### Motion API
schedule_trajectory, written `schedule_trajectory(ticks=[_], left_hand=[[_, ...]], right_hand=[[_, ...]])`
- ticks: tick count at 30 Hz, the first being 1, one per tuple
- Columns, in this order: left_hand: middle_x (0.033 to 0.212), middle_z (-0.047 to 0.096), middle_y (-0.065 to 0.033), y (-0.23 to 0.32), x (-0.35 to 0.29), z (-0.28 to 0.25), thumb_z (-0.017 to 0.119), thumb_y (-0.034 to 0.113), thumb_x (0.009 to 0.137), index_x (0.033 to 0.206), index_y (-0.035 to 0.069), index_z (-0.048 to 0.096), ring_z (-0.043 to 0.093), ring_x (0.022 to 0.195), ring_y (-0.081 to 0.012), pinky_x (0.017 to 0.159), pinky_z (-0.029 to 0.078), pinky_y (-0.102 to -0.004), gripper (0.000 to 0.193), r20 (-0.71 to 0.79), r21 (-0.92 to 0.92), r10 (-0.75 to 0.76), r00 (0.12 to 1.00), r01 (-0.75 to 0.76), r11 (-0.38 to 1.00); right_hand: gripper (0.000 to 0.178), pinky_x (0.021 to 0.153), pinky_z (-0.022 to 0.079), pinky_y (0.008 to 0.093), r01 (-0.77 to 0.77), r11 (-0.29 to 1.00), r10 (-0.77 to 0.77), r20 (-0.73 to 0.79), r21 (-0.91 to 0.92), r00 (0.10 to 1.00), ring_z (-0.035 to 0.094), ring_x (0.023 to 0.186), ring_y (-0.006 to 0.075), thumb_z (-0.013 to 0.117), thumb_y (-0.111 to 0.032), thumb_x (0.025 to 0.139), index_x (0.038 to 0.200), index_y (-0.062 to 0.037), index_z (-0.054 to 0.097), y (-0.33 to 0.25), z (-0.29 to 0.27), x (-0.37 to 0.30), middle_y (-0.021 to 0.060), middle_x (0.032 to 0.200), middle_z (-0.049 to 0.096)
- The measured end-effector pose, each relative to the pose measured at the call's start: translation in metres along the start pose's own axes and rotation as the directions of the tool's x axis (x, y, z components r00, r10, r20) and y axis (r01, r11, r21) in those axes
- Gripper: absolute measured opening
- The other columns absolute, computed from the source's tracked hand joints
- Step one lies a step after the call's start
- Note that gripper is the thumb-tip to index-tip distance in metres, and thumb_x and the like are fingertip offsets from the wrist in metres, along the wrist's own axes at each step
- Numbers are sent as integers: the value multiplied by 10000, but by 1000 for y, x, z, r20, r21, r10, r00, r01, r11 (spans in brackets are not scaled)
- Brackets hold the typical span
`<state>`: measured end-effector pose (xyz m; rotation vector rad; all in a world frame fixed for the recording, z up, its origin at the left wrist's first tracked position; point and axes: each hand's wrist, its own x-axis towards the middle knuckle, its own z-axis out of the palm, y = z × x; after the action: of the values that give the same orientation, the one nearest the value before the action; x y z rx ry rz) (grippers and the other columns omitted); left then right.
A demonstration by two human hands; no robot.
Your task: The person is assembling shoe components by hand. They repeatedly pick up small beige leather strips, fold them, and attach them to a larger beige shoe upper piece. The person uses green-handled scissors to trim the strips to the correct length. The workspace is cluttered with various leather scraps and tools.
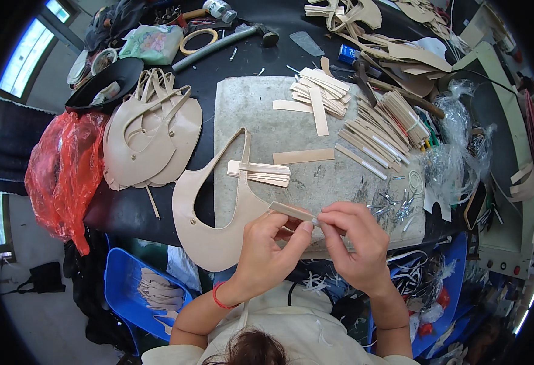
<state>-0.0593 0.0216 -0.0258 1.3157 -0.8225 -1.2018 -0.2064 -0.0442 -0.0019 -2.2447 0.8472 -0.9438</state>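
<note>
Over the near edge of the grey board point(248, 109), my left hand point(272, 248) is closed around a narrow beige leather strip point(291, 211). My right hand point(357, 243) pinches the strip's right end, where a small whitish bit shows between the fingertips. Just left of my hands lies a beige leather piece with a looped handle point(218, 242), overhanging the board. A small bundle of pale strips point(273, 176) rests under its handle, and a single tan strip point(303, 156) lies beyond. Small metal pieces point(400, 207) are scattered right of my right hand.
Stacked handle pieces point(139, 137) lie left, beside a red plastic bag point(60, 170). Piles of strips point(370, 137) cover the board's far right, near a hammer point(364, 79) and clear plastic wrap point(455, 140). Blue bins point(116, 286) stand below the table.
</note>
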Motion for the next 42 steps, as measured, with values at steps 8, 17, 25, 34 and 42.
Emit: schedule_trajectory(ticks=[8, 17, 25, 34, 42], left_hand=[[770, 620, -99, 18, -4, 0, 650, -1, 789, 863, -9, 633, 641, 627, -154, 555, 512, -257, 76, 64, 486, 319, 946, -308, 818], [1017, 631, -145, 15, 5, -3, 469, 60, 947, 1075, -40, 552, 654, 890, -193, 772, 562, -310, 183, -148, -198, 3, 989, -32, 980], [1043, 617, -147, 17, 13, -26, 434, 85, 962, 1133, -44, 509, 646, 927, -217, 802, 562, -345, 227, -111, -79, 48, 993, -57, 995], [1091, 580, -151, 14, 8, -7, 390, 83, 989, 1124, -46, 486, 615, 1012, -216, 865, 541, -336, 210, 53, -97, -45, 998, 50, 994], [1100, 563, -151, 5, 8, -6, 380, 68, 990, 1130, -67, 461, 597, 1023, -205, 879, 540, -325, 211, 125, -196, -123, 984, 146, 970]], right_hand=[[226, 599, 437, 329, 259, 931, -231, 134, -258, 964, 550, 699, 264, 662, 8, 713, 931, 28, 604, -5, -1, 1, 88, 842, 573], [113, 585, 476, 247, -324, 94, 602, 205, 941, 772, 566, 728, 93, 540, -72, 927, 969, 22, 589, 14, -11, -18, 97, 929, 622], [184, 709, 498, 295, -283, 956, 292, 210, -75, 933, 633, 786, 200, 681, -44, 793, 973, -18, 655, 45, -70, -42, 107, 907, 656], [115, 652, 480, 323, -373, 913, 401, 208, -162, 892, 605, 720, 230, 630, -24, 824, 937, -7, 625, 76, -72, -19, 106, 817, 597], [156, 611, 479, 233, -541, 804, 474, 282, 248, 834, 614, 675, 114, 652, 5, 823, 978, 1, 662, 31, -43, -16, 71, 780, 642]])
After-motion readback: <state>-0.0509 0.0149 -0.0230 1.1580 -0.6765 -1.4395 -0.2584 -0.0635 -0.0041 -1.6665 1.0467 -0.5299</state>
